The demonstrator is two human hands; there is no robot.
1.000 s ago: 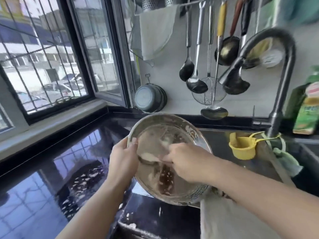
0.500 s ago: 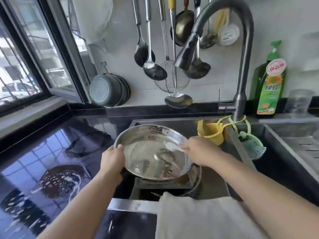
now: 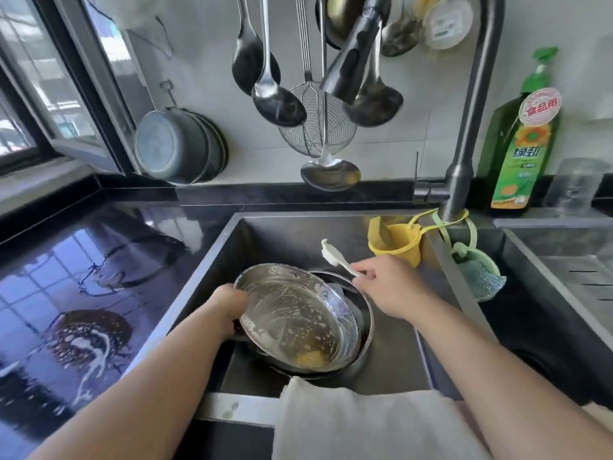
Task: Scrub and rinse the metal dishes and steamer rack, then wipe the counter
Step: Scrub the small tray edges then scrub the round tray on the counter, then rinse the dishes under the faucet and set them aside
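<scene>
1. While tilted over the sink [image 3: 212, 260], the soapy metal dish [image 3: 295, 320] sits gripped at its left rim by the left hand [image 3: 229, 307].
2. Right hand [image 3: 394, 287] pinches a white brush [image 3: 335, 257] just above it.
3. Suds streak the counter [image 3: 83, 333].

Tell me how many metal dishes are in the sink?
2: a soapy round metal dish tilted in the left hand, a second metal dish under it. More may hide beneath.
</scene>
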